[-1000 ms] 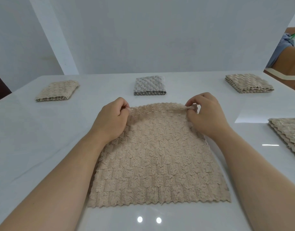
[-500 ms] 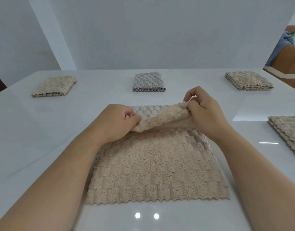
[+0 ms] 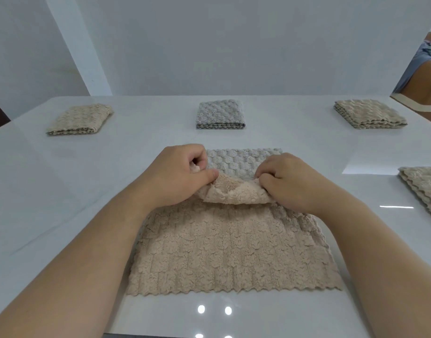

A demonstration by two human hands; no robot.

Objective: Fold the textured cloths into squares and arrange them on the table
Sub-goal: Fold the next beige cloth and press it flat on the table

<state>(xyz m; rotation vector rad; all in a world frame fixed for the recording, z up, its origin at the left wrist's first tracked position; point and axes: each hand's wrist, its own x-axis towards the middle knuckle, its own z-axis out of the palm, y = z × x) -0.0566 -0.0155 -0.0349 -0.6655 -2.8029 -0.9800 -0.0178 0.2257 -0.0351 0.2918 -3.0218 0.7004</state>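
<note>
A beige textured cloth lies spread on the white table in front of me. My left hand pinches its far left corner and my right hand pinches its far right corner. Both hold the far edge lifted and rolled back toward me. A grey textured cloth lies flat underneath, its far part uncovered. Three folded squares sit along the far side: a beige one at the left, a grey one in the middle, a beige one at the right.
Another beige cloth stack lies at the right edge of the table. Brown furniture with a blue garment stands beyond the far right corner. A plain white wall rises behind the table.
Both hands lifted the beige cloth's far edge and drew it toward me. The grey cloth underneath came into view at the far side.
</note>
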